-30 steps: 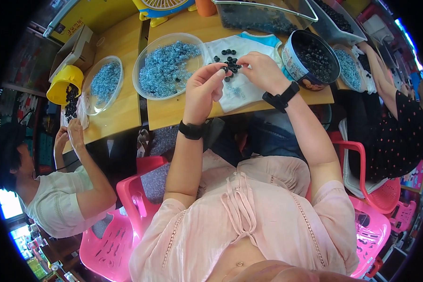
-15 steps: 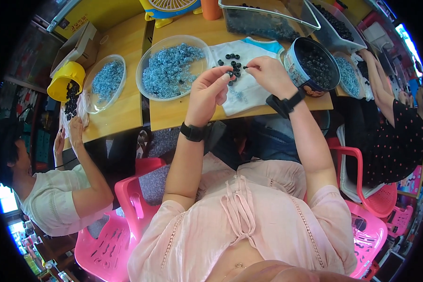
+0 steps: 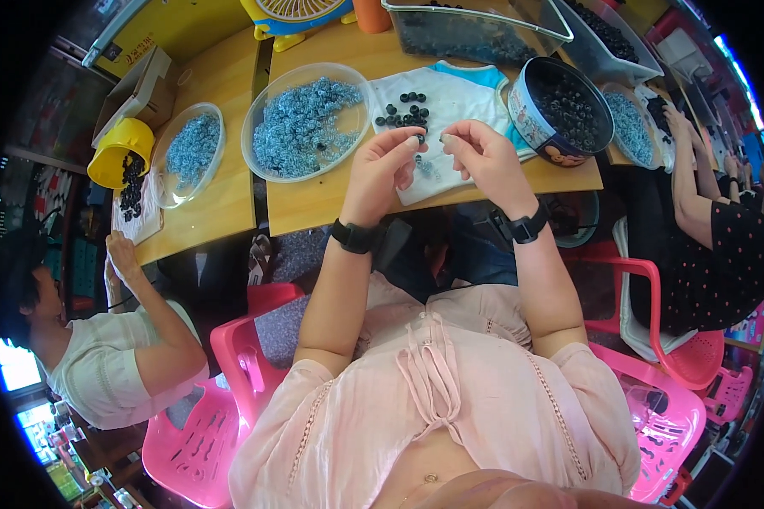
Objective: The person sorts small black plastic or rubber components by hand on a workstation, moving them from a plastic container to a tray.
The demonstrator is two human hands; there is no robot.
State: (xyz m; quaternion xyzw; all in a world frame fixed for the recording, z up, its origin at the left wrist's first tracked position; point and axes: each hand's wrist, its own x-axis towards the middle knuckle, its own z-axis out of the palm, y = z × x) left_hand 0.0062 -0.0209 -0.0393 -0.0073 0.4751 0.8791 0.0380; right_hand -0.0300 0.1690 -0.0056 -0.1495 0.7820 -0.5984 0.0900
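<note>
My left hand [image 3: 380, 168] pinches a small round black part [image 3: 420, 138] between thumb and forefinger. Facing it, my right hand [image 3: 490, 164] has thumb and forefinger pressed together on something tiny and pale that I cannot make out. Both hands hover over a white cloth with light-blue edging [image 3: 450, 93]. Just beyond my left fingertips, several loose black parts [image 3: 407, 114] lie on that cloth. A few clear bluish pieces [image 3: 424, 168] sit between my hands. Left of the cloth is a round translucent tray [image 3: 253, 146] heaped with small clear-blue pieces [image 3: 306, 123].
A round tin [image 3: 526, 119] full of black parts stands right of the cloth, with a clear plastic bin [image 3: 484, 34] behind. On the left are a second tray [image 3: 216, 161] and a tipped yellow bucket [image 3: 119, 153]. Co-workers sit on either side; a pink chair [image 3: 238, 365] is beside me.
My right hand has come down and turned its fingers toward my left hand. The black part it pinched is no longer seen there. My left hand still pinches its part.
</note>
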